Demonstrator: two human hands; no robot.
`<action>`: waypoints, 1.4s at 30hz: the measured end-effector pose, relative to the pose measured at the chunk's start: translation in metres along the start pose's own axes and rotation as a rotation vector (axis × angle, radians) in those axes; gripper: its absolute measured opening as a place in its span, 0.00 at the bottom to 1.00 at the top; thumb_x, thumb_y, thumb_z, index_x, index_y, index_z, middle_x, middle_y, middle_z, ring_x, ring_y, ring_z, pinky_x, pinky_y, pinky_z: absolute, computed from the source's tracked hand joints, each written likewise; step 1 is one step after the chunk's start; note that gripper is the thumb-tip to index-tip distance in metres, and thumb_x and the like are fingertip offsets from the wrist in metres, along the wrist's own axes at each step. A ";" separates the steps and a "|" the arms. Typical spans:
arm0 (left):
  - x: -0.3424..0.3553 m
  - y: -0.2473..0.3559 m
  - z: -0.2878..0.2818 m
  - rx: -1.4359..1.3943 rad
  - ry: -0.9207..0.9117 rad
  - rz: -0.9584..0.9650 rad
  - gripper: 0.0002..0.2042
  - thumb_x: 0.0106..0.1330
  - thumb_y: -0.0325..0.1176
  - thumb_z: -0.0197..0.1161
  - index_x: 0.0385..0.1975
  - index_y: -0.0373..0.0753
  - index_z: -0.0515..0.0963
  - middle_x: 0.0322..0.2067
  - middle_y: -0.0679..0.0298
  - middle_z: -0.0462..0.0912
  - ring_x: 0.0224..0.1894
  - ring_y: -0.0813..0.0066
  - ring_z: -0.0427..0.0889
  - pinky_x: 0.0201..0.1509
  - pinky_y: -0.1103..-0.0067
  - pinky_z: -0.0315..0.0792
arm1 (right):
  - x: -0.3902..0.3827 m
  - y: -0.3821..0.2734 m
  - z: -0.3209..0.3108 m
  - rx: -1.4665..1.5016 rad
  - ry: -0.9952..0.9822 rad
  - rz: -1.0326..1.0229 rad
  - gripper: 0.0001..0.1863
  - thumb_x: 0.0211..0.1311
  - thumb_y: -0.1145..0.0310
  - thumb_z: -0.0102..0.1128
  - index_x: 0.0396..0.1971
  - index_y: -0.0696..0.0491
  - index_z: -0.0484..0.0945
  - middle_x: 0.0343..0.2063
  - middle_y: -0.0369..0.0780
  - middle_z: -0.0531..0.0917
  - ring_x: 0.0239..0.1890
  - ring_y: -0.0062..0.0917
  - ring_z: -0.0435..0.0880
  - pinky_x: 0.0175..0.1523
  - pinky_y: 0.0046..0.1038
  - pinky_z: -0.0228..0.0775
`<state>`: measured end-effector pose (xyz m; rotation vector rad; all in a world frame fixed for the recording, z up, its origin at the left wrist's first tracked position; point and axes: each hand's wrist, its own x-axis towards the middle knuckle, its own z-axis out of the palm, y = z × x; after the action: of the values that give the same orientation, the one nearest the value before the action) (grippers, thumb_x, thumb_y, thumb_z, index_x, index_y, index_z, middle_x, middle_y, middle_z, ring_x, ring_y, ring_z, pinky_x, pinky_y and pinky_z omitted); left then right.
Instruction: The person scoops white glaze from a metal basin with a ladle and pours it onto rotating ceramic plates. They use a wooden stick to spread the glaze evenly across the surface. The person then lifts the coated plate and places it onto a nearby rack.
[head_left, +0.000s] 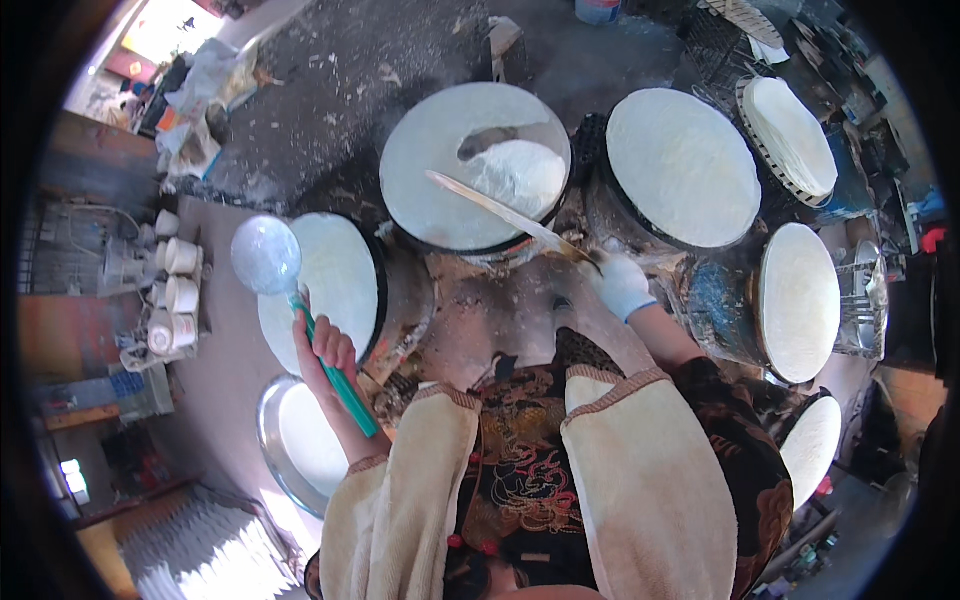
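My left hand (325,350), bare, is closed around the green handle of a ladle (266,255). Its round bowl points up, over the edge of a white-covered round griddle (325,265). A white glove covers my right hand (622,287), which grips the near end of a long, flat wooden spreader (490,207). The spreader's blade reaches up and left across the large middle griddle (415,150). Just beyond the blade lies a thick mound of white batter (522,172), with a darker bare patch beside it. Whether the blade touches the batter is hard to tell.
To the right stand more round griddles (682,165) with pale sheets on them. A rimmed tray (748,120) holds a stack of pale flatbreads. A metal basin (267,440) with white contents is at lower left. White cups (181,258) stand on a shelf at far left.
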<state>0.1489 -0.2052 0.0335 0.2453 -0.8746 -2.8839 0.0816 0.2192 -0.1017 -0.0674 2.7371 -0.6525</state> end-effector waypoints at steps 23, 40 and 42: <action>0.020 -0.034 0.033 0.027 -0.080 -0.152 0.16 0.75 0.38 0.41 0.58 0.40 0.64 0.12 0.72 0.59 0.09 0.85 0.59 0.09 0.86 0.58 | 0.115 -0.027 0.006 0.346 0.379 0.045 0.24 0.61 0.53 0.51 0.56 0.47 0.71 0.43 0.51 0.80 0.45 0.45 0.80 0.51 0.40 0.71; 0.037 -0.087 -0.004 0.227 0.206 -0.618 0.09 0.72 0.40 0.49 0.42 0.44 0.70 0.12 0.75 0.60 0.10 0.86 0.59 0.10 0.87 0.56 | 0.043 -0.056 0.021 1.246 0.174 0.375 0.25 0.65 0.57 0.52 0.61 0.46 0.69 0.15 0.31 0.72 0.10 0.16 0.66 0.13 0.23 0.57; 0.049 -0.096 -0.007 0.277 0.218 -0.639 0.08 0.72 0.40 0.50 0.42 0.44 0.70 0.12 0.75 0.60 0.10 0.86 0.59 0.10 0.87 0.56 | 0.040 -0.066 0.023 1.284 -0.042 0.294 0.23 0.64 0.56 0.53 0.57 0.47 0.72 0.15 0.33 0.73 0.11 0.19 0.68 0.16 0.24 0.61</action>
<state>0.0960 -0.1377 -0.0317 1.0135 -1.3528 -3.1680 0.0493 0.1456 -0.1036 0.5750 1.7459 -2.0506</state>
